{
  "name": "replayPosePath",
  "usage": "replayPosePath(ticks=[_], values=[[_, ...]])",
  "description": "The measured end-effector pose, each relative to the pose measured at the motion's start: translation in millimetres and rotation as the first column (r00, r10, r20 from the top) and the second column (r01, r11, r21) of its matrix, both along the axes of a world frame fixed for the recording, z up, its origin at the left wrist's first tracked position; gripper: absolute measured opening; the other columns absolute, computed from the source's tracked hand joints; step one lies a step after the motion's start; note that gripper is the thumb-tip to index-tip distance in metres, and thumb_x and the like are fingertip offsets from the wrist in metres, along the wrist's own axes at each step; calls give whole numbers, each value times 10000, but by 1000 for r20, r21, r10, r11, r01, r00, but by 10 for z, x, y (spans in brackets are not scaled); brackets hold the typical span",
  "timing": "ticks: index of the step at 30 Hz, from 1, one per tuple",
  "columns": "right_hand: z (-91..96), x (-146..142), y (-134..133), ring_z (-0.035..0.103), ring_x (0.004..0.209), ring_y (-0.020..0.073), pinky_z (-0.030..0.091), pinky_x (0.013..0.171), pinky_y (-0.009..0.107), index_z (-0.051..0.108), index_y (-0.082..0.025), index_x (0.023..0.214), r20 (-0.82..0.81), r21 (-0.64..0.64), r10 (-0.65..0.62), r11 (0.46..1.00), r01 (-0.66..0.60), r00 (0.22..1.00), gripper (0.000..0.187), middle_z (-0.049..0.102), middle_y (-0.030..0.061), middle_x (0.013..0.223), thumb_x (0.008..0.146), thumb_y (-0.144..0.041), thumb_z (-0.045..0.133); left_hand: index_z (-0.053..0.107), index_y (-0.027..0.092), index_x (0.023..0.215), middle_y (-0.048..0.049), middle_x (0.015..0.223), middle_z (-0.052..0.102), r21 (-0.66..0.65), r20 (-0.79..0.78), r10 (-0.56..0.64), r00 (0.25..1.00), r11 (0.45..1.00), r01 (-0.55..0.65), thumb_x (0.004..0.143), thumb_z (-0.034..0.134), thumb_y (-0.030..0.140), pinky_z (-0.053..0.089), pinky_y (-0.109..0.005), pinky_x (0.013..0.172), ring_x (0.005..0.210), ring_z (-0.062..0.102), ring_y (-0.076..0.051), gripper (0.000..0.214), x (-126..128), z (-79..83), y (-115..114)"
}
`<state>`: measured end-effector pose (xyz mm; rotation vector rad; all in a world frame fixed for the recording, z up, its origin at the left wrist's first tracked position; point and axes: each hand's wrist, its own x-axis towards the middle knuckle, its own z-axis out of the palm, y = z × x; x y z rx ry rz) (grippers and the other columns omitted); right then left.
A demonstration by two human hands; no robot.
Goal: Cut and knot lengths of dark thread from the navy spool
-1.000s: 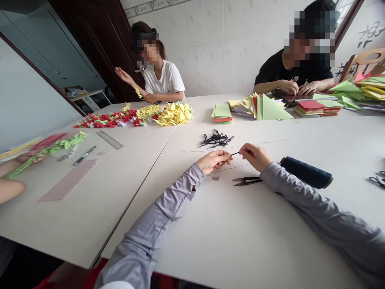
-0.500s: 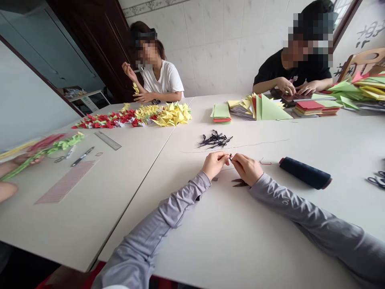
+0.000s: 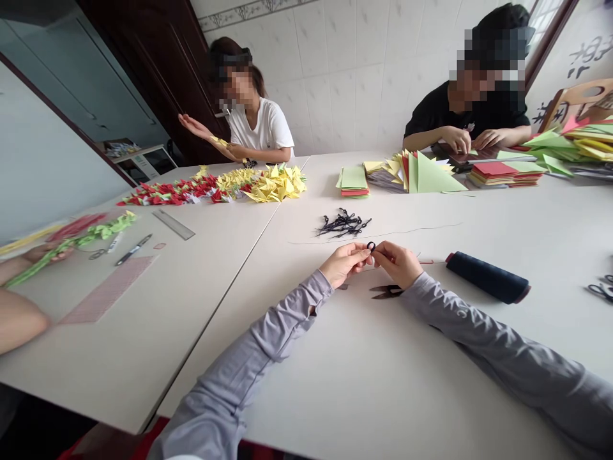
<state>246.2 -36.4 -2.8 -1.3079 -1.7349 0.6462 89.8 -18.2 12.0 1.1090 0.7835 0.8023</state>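
My left hand (image 3: 342, 263) and my right hand (image 3: 397, 263) meet fingertip to fingertip over the white table (image 3: 364, 370), both pinched on a short piece of black thread bent into a small loop (image 3: 371, 246). Just beyond them lies a pile of finished black thread loops (image 3: 342, 223). A pair of small thread snips (image 3: 385, 292) rests on the table under my right wrist. A dark blue spool of thread (image 3: 486, 276) lies to the right, and a long strand (image 3: 407, 229) runs across the table behind my hands.
Yellow and red folded paper pieces (image 3: 215, 184) are heaped at the back left before a person in white. A person in black works by stacks of coloured paper (image 3: 412, 171). At the left, another person's hands hold a green paper string (image 3: 71, 239); ruler (image 3: 173, 224), pen (image 3: 133, 248).
My hands came together from holding the thread stretched out, and the thread now forms a small loop between my fingertips. The person in white lowered and stretched out an arm.
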Motion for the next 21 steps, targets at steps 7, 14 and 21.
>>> replayPosePath(ticks=[7, 14, 21], values=[[-7, -2, -21, 418, 466, 76, 347, 501, 200, 557, -181, 668, 113, 38, -1, 999, -3, 994, 194, 586, -12, 566, 798, -309, 488, 515, 131, 770, 25, 625, 564, 64, -53, 54, 997, 997, -50, 670, 701, 369, 234, -179, 474, 465, 348, -10, 317, -9, 26, -5], [3, 8, -90, 487, 574, 100, 326, 516, 202, 570, -181, 771, 456, 404, -117, 911, -88, 882, 295, 594, 34, 729, 919, -295, 342, 504, 138, 729, 12, 582, 583, 181, -227, 146, 963, 978, -106, 722, 633, 287, 268, -193, 468, 443, 360, -28, 198, 20, -32, 27], [4, 67, -25, 455, 520, 77, 346, 518, 193, 567, -186, 795, 362, 392, -150, 920, -4, 920, 179, 609, 12, 764, 881, -278, 439, 525, 134, 750, 9, 607, 587, 190, -211, 16, 977, 982, 25, 738, 608, 308, 256, -201, 460, 431, 341, -27, 193, 38, -14, -17]])
